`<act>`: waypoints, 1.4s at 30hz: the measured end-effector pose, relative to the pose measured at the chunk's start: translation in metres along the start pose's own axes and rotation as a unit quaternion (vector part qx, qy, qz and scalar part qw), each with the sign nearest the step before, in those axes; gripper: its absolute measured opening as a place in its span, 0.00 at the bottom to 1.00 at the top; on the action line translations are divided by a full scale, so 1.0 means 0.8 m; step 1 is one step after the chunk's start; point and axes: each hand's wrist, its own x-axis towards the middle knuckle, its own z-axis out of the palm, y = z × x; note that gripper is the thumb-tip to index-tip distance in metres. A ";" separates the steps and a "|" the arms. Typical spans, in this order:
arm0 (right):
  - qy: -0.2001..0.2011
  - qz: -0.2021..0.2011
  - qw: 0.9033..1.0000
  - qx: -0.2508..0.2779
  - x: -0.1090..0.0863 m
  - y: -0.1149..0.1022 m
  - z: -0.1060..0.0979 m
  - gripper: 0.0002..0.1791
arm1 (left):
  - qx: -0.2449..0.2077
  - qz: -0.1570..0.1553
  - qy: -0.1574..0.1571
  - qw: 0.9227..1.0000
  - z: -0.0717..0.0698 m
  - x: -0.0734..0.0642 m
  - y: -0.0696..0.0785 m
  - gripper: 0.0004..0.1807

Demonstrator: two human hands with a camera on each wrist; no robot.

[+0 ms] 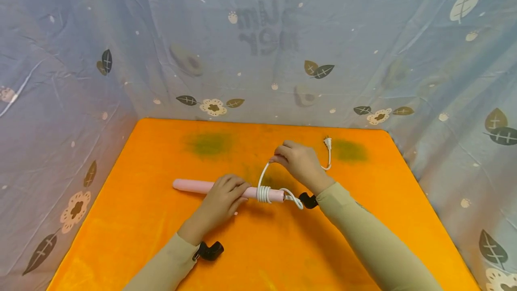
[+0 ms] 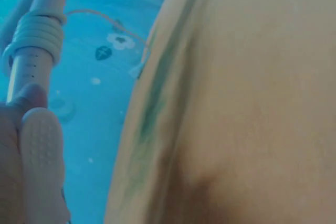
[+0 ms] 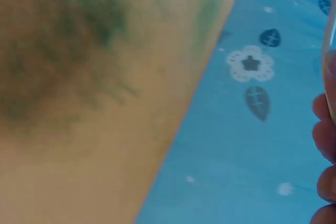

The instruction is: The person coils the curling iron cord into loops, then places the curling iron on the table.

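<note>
pink wand (image 1: 194, 186), one; white cord (image 1: 264, 194), one; hands (image 1: 224, 196) (image 1: 300, 163), two

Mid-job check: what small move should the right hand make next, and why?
Probably pass the white cord once more around the pink wand, beside the coils: the right hand pinches the cord above them, the left hand holds the wand, and the plug lies loose on the table.

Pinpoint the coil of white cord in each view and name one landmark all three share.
Head: white coil, below centre, wrapped around the pink wand.
Left wrist: white coil, upper left.
Right wrist: not in it.
Shared landmark: the leaf-and-flower curtain beyond the table edge.
</note>
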 end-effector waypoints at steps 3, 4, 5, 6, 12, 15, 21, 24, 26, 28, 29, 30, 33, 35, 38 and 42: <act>-0.037 0.013 0.999 -0.004 -0.007 0.003 0.015 0.10 | -0.016 0.002 0.021 1.000 -0.004 0.001 0.002 0.21; -0.051 0.020 0.998 -0.004 -0.009 0.003 0.020 0.10 | -0.022 0.000 0.026 0.999 -0.005 0.001 0.002 0.20; -0.066 0.027 0.997 -0.003 -0.012 0.002 0.024 0.10 | -0.028 -0.004 0.033 0.999 -0.006 0.002 0.002 0.20; -0.080 0.031 0.996 -0.005 -0.014 0.001 0.028 0.10 | -0.032 -0.008 0.038 0.999 -0.008 0.002 0.002 0.20; -0.118 0.062 0.991 0.020 -0.029 -0.018 0.033 0.05 | -0.034 -0.050 0.065 0.996 -0.017 0.006 -0.001 0.19; -0.118 0.063 0.990 0.051 -0.042 -0.027 0.036 0.05 | -0.032 -0.063 0.075 0.995 -0.019 0.010 -0.004 0.20; -0.109 0.022 0.991 0.074 -0.059 -0.038 0.049 0.05 | -0.020 -0.081 0.076 0.994 -0.016 0.014 -0.009 0.21; -0.057 -0.009 0.996 0.064 -0.063 -0.042 0.057 0.05 | -0.015 -0.090 0.072 0.993 -0.012 0.015 -0.012 0.21; -0.045 -0.021 0.998 0.045 -0.066 -0.045 0.058 0.08 | -0.011 -0.093 0.072 0.993 -0.010 0.016 -0.013 0.21; -0.051 -0.025 0.998 0.032 -0.068 -0.048 0.057 0.08 | -0.007 -0.095 0.073 0.993 -0.007 0.017 -0.015 0.21; -0.057 -0.024 0.998 0.030 -0.070 -0.050 0.056 0.07 | -0.005 -0.097 0.077 0.992 -0.006 0.017 -0.016 0.21; -0.063 -0.025 0.997 0.028 -0.071 -0.052 0.055 0.07 | -0.005 -0.100 0.081 0.992 -0.005 0.018 -0.017 0.21; -0.069 -0.037 0.997 0.021 -0.075 -0.058 0.052 0.07 | -0.004 -0.117 0.091 0.989 -0.003 0.022 -0.019 0.21; -0.064 -0.048 0.997 0.012 -0.077 -0.062 0.050 0.09 | -0.002 -0.127 0.095 0.987 -0.002 0.025 -0.020 0.21; -0.052 -0.067 0.996 -0.011 -0.078 -0.067 0.047 0.11 | 0.005 -0.133 0.090 0.987 -0.002 0.029 -0.021 0.21; -0.043 -0.077 0.995 -0.038 -0.077 -0.073 0.044 0.09 | 0.010 -0.126 0.083 0.989 0.001 0.030 -0.020 0.21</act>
